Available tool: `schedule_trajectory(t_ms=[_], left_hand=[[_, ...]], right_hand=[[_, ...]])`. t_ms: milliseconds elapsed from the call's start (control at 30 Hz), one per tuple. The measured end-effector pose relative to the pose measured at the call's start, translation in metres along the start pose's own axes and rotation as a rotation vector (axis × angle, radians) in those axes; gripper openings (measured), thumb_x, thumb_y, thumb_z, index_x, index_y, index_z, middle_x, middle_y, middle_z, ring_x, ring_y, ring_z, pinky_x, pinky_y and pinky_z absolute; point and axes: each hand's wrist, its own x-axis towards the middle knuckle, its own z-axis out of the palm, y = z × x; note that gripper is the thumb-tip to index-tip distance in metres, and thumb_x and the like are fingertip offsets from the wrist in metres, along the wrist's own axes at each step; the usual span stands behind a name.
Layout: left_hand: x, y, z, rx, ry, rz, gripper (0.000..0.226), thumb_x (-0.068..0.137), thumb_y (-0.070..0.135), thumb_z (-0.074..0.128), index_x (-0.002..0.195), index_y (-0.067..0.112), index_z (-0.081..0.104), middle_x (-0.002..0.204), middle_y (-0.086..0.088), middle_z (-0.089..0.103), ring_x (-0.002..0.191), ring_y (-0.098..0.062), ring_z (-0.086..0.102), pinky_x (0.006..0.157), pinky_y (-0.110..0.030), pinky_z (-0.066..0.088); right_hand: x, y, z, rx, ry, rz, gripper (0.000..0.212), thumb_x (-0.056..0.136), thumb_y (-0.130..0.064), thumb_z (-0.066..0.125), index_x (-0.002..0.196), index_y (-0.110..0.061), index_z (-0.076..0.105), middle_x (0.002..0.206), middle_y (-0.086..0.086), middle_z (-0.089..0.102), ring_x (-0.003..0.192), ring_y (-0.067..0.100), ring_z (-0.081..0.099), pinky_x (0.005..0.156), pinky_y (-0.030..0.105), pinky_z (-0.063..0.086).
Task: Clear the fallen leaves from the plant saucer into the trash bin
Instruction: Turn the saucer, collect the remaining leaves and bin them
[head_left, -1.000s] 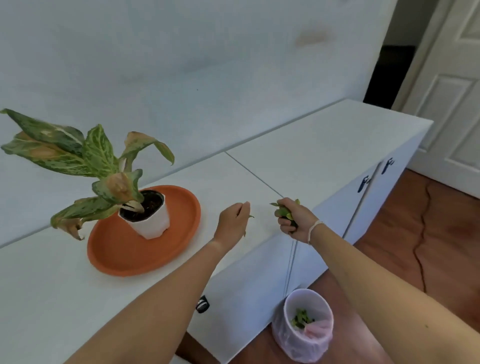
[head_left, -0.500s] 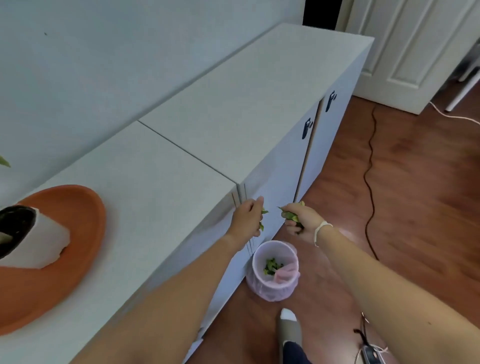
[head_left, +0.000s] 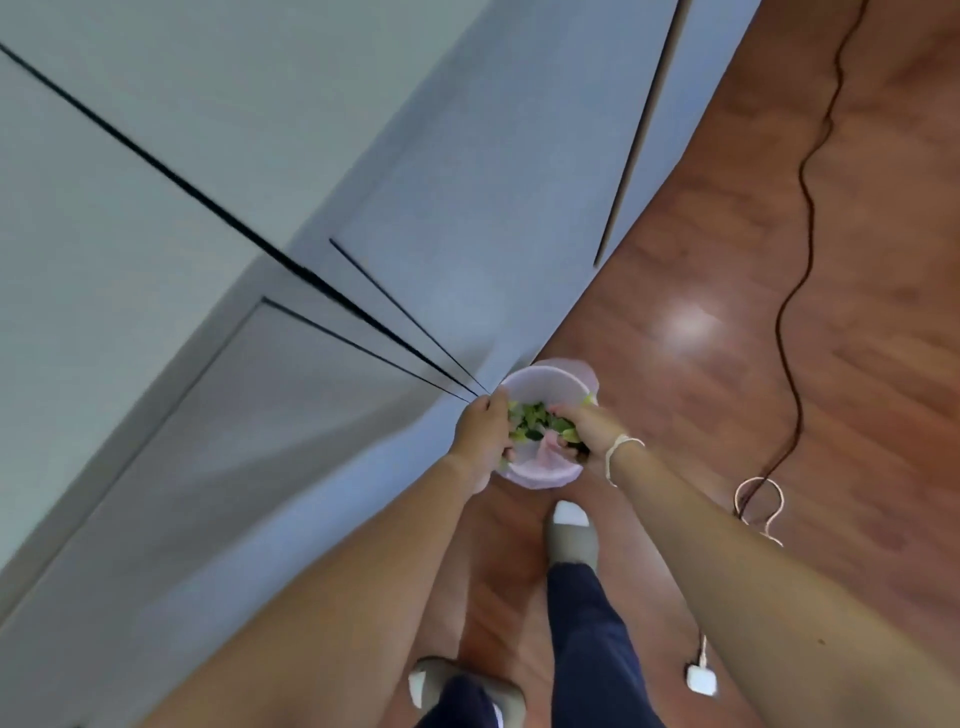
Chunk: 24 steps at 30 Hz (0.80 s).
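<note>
The small trash bin (head_left: 550, 376), lined with a pale pink bag, stands on the wood floor against the white cabinet. Green leaves (head_left: 530, 418) lie inside it. My left hand (head_left: 480, 431) hovers over the bin's left rim, fingers curled around a few leaves. My right hand (head_left: 584, 426), a white band on its wrist, is over the right rim and grips a bunch of green leaves. The saucer and plant are out of view.
The white cabinet (head_left: 260, 260) fills the left side, its doors close to the bin. My feet (head_left: 569, 530) stand just behind the bin. A dark cord (head_left: 800, 249) runs across the floor on the right to a white plug (head_left: 701, 678).
My view tilted from the cabinet top down to the floor. Both hands dropped from cabinet height to right over the bin, still carrying leaves.
</note>
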Motion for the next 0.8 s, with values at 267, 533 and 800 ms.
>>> schedule_trajectory(t_ms=[267, 533, 800], left_hand=[[0.083, -0.036, 0.025, -0.164, -0.009, -0.158, 0.054, 0.086, 0.055, 0.041, 0.118, 0.017, 0.061, 0.119, -0.008, 0.066, 0.106, -0.025, 0.064, 0.091, -0.039, 0.054], [0.084, -0.028, 0.045, -0.287, -0.093, -0.248, 0.065, 0.097, 0.051, 0.030, 0.148, 0.011, 0.027, 0.153, -0.013, 0.034, 0.140, -0.029, 0.035, 0.107, -0.031, 0.034], [0.064, -0.025, 0.041, -0.251, -0.097, -0.237, 0.059, 0.100, 0.045, 0.027, 0.145, 0.008, 0.032, 0.137, -0.014, 0.047, 0.125, -0.028, 0.048, 0.087, -0.027, 0.036]], right_hand=[[0.085, 0.031, -0.007, -0.019, 0.042, 0.056, 0.014, 0.084, -0.026, 0.057, 0.074, -0.018, 0.062, 0.082, 0.007, 0.065, 0.090, 0.028, 0.060, 0.087, 0.037, 0.051], [0.096, 0.034, -0.015, 0.327, -0.076, 0.145, 0.050, 0.089, -0.039, 0.056, 0.133, -0.020, 0.044, 0.122, 0.009, 0.050, 0.119, 0.028, 0.052, 0.104, 0.047, 0.045], [0.080, 0.032, -0.016, 0.333, -0.012, 0.123, 0.020, 0.093, -0.029, 0.047, 0.101, -0.011, 0.053, 0.062, 0.003, 0.030, 0.039, 0.009, 0.037, 0.056, 0.020, 0.051]])
